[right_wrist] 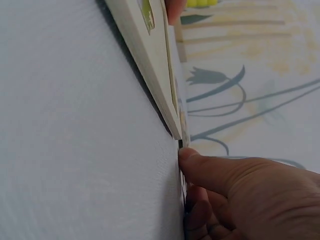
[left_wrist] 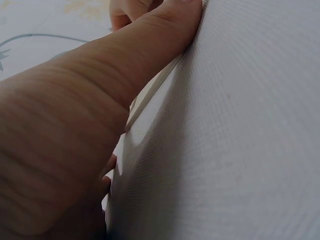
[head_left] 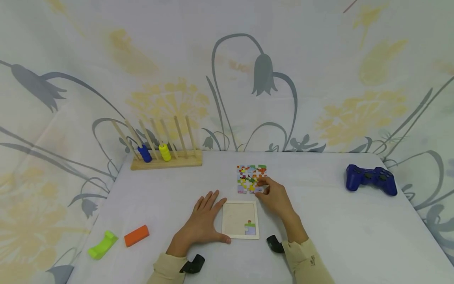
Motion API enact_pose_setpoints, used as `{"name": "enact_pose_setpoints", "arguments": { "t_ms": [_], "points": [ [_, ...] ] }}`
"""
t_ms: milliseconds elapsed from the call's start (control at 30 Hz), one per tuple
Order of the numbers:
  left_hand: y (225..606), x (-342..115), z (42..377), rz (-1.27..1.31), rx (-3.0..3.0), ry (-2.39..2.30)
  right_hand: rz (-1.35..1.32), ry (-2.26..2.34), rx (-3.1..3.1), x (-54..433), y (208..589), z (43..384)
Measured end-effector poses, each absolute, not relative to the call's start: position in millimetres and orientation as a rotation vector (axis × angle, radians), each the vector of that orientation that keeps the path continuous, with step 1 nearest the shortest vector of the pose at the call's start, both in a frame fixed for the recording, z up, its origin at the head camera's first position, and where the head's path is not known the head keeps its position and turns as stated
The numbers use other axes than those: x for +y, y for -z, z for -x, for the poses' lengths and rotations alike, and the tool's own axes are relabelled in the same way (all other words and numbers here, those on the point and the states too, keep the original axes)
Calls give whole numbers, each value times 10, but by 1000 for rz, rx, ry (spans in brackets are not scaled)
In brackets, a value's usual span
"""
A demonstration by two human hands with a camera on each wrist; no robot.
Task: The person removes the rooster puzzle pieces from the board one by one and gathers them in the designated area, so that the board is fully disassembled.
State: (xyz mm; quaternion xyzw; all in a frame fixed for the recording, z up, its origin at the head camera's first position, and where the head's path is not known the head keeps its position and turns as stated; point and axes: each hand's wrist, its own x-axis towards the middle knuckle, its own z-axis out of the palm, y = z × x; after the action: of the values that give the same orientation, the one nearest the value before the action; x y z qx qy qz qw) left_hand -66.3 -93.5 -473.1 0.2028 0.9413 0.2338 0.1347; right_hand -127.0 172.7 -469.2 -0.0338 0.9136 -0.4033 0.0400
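A square wooden puzzle tray (head_left: pixel 257 221) lies on the table, with one green and lilac puzzle piece (head_left: pixel 250 229) in its lower right corner. My left hand (head_left: pixel 203 225) rests along the tray's left side, fingers spread and thumb at the bottom left corner. Just beyond the tray, colourful puzzle pieces (head_left: pixel 244 179) lie together in a block. The thumb and curled fingers of my right hand (head_left: pixel 278 199) pinch a puzzle piece at the block's lower right, which they mostly hide. In the right wrist view the right thumb (right_wrist: pixel 205 167) is low, beside the tray's corner.
A wooden peg stand (head_left: pixel 166 161) with blue and yellow beads stands at the back left. At the front left lie a green curved block (head_left: pixel 103 245) and an orange block (head_left: pixel 136 236). A blue game controller (head_left: pixel 370 179) lies far right. Patterned fabric hangs behind.
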Motion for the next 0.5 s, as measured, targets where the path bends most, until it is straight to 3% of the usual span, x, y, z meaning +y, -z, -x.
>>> {"name": "enact_pose_setpoints", "arguments": {
  "t_ms": [500],
  "points": [
    [4737, -933, 668, -586, 2734, -673, 59, 1254, 2789, 1717, 4706, 1274]
  ]
}}
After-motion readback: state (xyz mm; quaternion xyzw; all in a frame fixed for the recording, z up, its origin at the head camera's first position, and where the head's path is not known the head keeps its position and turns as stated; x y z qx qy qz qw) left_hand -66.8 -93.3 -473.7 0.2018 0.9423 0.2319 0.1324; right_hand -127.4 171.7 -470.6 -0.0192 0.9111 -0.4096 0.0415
